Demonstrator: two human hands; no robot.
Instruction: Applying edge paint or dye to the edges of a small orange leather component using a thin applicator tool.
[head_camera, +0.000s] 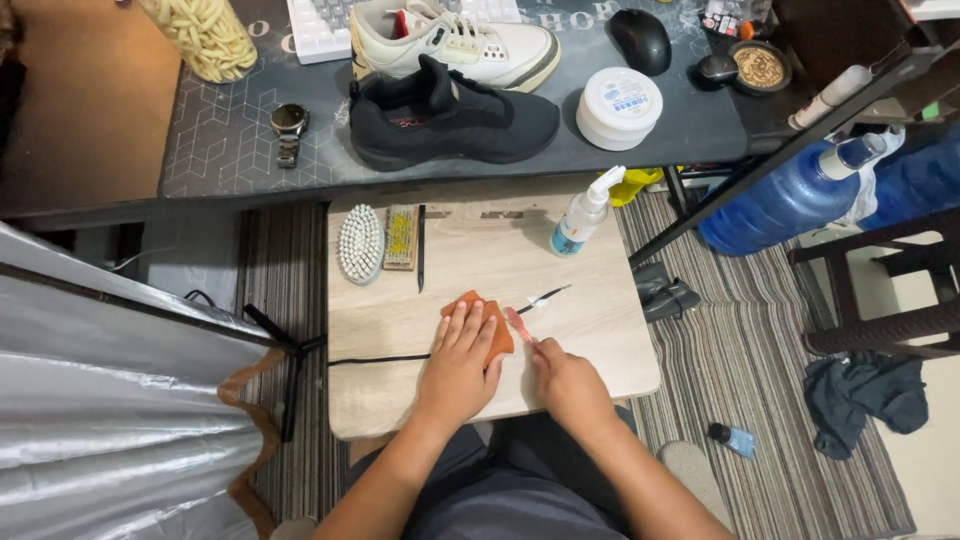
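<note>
home room, desk (230, 140) with keyboard (320, 30) and mouse (641, 40), striped rug (760, 360), water jug (790, 200)

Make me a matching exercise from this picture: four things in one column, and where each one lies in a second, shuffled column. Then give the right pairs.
Things
1. orange cloth
2. black shoe
3. spray bottle
4. oval brush

Places
A. on the dark desk, in front of the white shoe
B. at the far left of the small wooden table
C. under the left hand
D. standing at the far right of the small wooden table

Right pairs: 1-C, 2-A, 3-D, 4-B
</note>
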